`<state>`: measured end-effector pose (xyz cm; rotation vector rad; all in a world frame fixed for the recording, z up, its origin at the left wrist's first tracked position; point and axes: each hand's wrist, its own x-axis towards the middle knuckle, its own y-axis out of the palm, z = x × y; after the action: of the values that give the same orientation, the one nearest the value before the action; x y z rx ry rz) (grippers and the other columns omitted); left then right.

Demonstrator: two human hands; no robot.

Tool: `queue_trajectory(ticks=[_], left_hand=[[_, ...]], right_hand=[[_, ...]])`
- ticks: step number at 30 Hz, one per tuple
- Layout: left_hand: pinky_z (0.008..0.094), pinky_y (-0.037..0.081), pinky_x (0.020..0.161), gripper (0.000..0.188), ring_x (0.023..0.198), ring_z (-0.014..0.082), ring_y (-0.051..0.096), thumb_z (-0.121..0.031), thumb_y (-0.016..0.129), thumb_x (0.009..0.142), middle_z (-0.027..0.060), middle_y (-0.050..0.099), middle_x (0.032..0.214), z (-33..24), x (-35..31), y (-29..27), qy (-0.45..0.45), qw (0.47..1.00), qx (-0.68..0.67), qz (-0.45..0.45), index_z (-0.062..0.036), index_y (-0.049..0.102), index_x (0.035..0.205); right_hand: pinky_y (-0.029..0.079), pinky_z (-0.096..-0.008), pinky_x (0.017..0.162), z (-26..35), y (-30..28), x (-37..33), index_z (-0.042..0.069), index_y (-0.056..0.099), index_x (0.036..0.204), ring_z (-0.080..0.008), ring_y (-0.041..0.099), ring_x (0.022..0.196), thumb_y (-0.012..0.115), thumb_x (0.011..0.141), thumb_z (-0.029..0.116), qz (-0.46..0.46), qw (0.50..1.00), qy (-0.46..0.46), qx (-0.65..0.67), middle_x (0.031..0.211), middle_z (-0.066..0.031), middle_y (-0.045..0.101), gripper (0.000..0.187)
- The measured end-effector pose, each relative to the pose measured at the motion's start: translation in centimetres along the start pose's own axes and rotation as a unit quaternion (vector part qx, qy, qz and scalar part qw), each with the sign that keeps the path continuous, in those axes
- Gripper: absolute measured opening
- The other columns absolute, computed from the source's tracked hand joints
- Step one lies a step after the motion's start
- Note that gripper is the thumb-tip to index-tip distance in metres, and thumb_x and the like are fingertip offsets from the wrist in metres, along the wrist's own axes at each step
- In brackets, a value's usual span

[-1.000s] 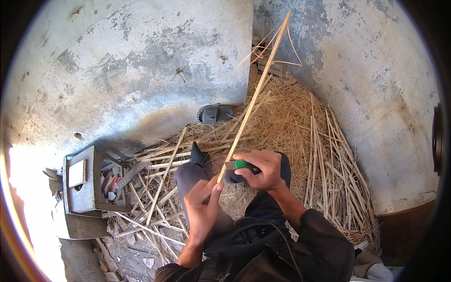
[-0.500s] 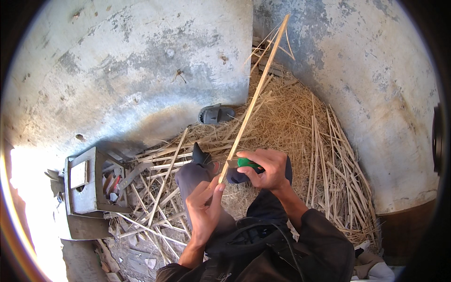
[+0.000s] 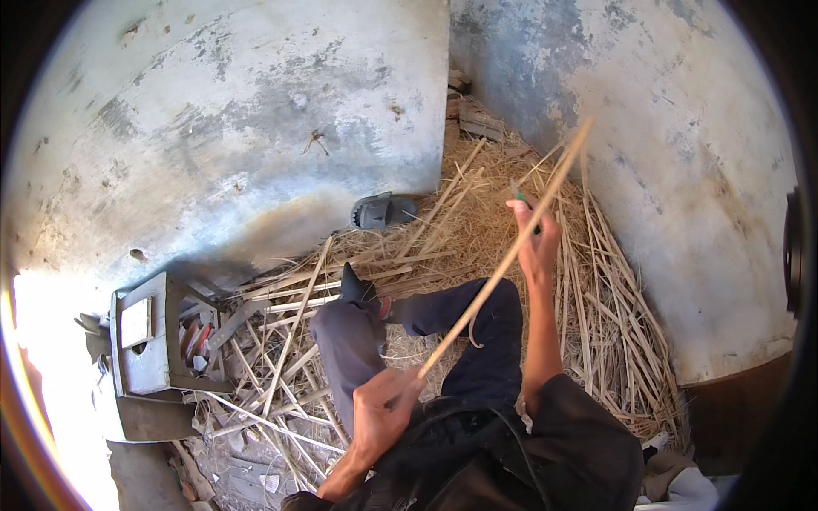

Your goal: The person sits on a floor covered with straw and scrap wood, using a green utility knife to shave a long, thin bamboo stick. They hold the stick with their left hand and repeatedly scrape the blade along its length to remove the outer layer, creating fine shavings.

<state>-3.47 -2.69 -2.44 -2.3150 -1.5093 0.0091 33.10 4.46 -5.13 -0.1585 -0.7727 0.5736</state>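
Observation:
My left hand (image 3: 383, 410), low in front of my body, is closed on the lower end of a long, thin wooden strip (image 3: 486, 286). The strip slants up to the right, its far end slightly blurred. Farther forward, my right hand (image 3: 542, 252) grips a green-handled knife (image 3: 521, 196), its blade pointing up and away. Most of the handle is hidden by the fingers and the strip, which crosses in front of this hand. A thin curled shaving (image 3: 474, 330) hangs below the strip, over my right leg.
Shavings (image 3: 486, 204) cover the floor ahead. Bundled wooden strips (image 3: 622, 315) lie along the right wall, and more sticks (image 3: 294, 341) lie crisscrossed at left. A grey slipper (image 3: 383, 211) rests by the far wall. An open wooden box (image 3: 141, 353) holding small items stands at left.
My right hand has moved forward and right with the knife, away from the strip's lower part. My left hand has come closer to my body, and the strip's far end has swung right.

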Motion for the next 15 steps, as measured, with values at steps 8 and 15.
queue_trajectory(ticks=[8, 15], left_hand=[[0.0262, 0.032, 0.06, 0.025, 0.07, 0.0047, 0.045, -0.013, 0.079, 0.101, -0.0029, 0.054, 0.077, 0.1, 2.4, -1.6, -0.041, 0.996, 0.002, -0.083, -0.0022, 0.082, 0.123], [0.0244, 0.033, 0.059, 0.027, 0.07, 0.0044, 0.046, -0.009, 0.083, 0.097, -0.0027, 0.056, 0.078, -0.8, 3.4, -1.0, -0.019, 0.997, -0.003, -0.073, -0.0023, 0.082, 0.124]], right_hand=[[0.044, -0.0298, 0.055, 4.1, 0.6, -5.4, 0.007, 0.078, 0.114, -0.0106, 0.06, 0.063, 0.077, 0.1, 0.038, 0.149, 0.98, -0.028, 0.125, 0.077, -0.002, 0.069, 0.034], [0.048, -0.0339, 0.055, 8.3, 1.3, -7.3, 0.01, 0.08, 0.106, -0.021, 0.063, 0.06, 0.088, 0.088, 0.042, 0.216, 0.934, -0.222, 0.179, 0.075, -0.0026, 0.068, 0.037]])
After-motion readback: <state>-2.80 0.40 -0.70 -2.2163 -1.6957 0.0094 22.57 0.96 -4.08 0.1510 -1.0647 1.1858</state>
